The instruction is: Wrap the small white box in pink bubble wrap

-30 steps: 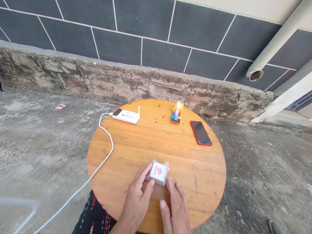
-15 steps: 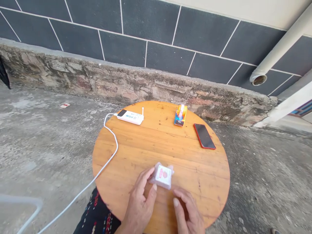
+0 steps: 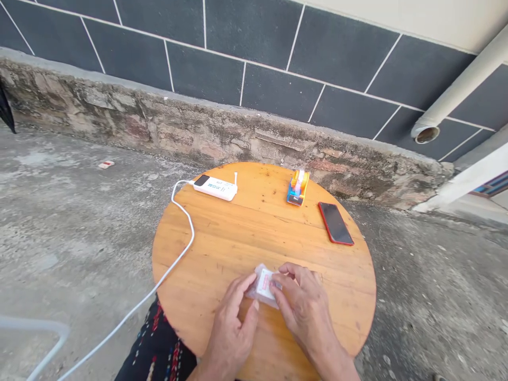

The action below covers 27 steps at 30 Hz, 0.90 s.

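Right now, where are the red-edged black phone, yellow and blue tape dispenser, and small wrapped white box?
Red-edged black phone [image 3: 335, 223], head view: middle of screen.
Yellow and blue tape dispenser [image 3: 298, 185], head view: pale tape.
Small wrapped white box [image 3: 264, 282], head view: printed top.

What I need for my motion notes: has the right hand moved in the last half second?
Yes: against the table, the right hand has moved forward and now partly covers the wrapped box.
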Motion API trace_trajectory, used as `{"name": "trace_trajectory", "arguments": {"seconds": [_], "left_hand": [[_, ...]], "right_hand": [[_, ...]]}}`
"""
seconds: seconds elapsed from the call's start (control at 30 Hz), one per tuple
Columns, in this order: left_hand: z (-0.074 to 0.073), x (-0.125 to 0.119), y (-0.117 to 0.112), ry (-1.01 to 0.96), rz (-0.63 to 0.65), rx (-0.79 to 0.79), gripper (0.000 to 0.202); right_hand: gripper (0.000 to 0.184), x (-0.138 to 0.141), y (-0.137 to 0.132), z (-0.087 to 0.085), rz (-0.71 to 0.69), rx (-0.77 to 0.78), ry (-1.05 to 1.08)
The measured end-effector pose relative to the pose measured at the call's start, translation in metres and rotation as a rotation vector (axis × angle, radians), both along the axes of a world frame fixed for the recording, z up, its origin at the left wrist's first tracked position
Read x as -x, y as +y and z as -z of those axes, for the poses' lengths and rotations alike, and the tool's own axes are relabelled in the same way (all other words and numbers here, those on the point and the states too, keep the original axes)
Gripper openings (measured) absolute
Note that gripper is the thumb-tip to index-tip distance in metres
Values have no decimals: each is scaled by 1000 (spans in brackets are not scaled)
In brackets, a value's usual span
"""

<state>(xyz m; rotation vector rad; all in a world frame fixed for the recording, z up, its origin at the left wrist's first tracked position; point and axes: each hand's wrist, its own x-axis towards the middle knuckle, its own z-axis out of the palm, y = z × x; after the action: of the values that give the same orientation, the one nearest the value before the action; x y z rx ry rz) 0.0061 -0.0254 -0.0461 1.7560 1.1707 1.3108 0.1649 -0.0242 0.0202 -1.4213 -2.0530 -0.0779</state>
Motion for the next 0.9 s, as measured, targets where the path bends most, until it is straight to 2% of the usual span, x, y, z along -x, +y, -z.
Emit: {"name": "trace_trajectory", "arguments": {"seconds": [0.23, 0.57, 0.9], "left_hand": [[-4, 1, 0, -6, 26, 13, 37], [-5, 0, -1, -27, 19, 27, 35], [-7, -4, 5, -39, -12, 24, 26]], "right_hand": [[16, 3, 5, -2, 18, 8, -81], [17, 0, 11, 3, 37, 61, 3], [16, -4, 23, -8, 3, 99, 28]]}}
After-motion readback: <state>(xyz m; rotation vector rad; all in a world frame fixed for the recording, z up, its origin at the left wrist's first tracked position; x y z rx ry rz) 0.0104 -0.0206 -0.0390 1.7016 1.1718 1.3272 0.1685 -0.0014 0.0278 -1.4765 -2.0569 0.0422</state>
